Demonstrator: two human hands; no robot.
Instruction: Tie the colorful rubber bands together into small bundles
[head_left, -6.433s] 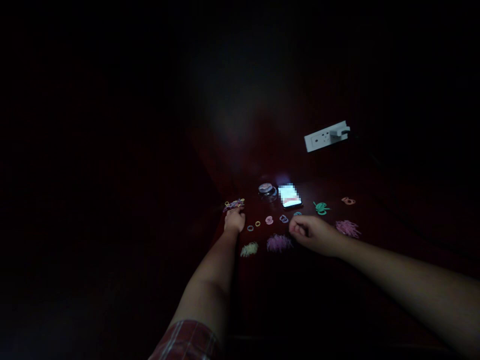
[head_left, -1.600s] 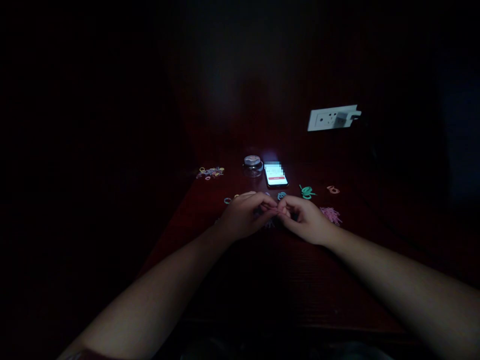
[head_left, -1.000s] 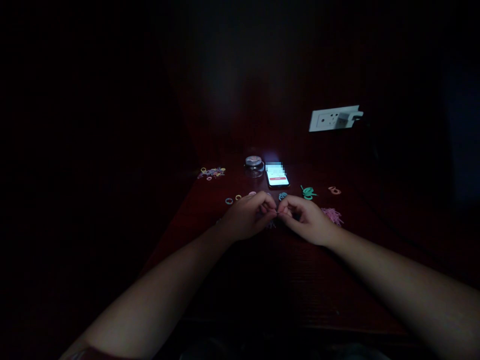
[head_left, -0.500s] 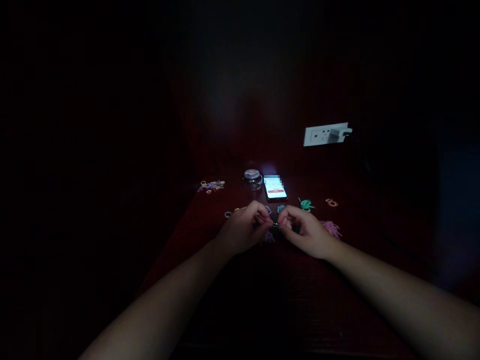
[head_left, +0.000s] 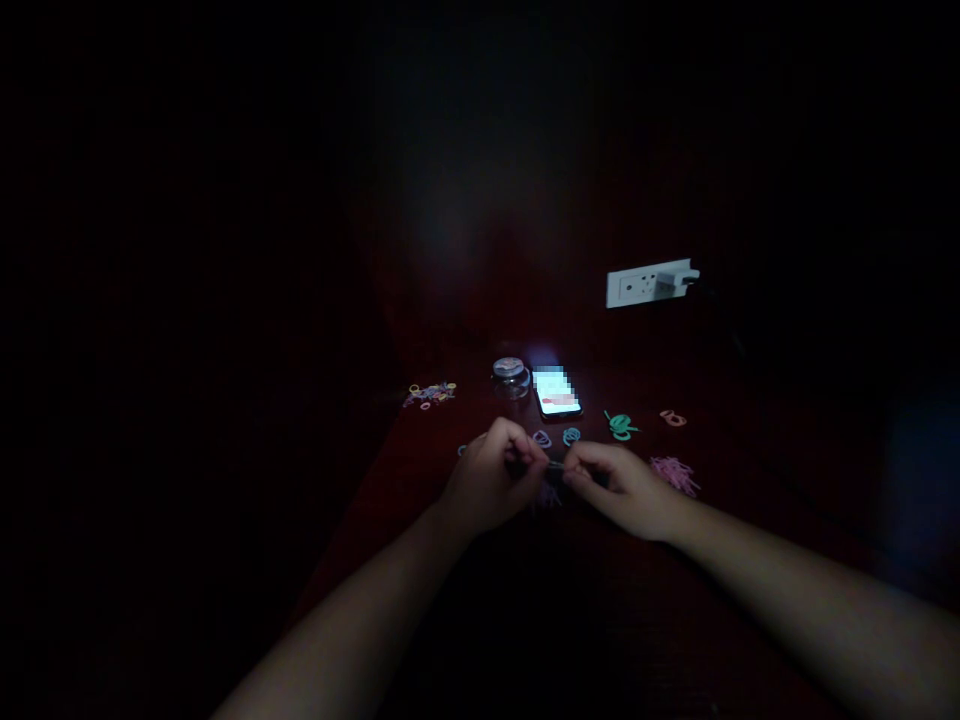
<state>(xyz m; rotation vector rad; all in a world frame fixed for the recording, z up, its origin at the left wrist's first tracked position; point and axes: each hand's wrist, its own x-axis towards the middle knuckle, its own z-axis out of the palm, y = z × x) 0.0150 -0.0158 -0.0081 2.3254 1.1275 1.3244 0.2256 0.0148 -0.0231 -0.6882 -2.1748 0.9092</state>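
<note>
Pinching a thin strand across a gap: left hand, right hand, both curled — table edge leftward.

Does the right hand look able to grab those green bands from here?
Probably yes: the green bands lie just beyond the right hand with nothing visible between, though it is occupied, pinching a thin strand together with the left hand.

Wall: near-black from here, faint grey haze midway
Phone: glaring white screen, part coarse squares, bluish spill behind
Left hand, right hand: dim, fingertip detail murky
Tabletop: front sunk in shadow
</note>
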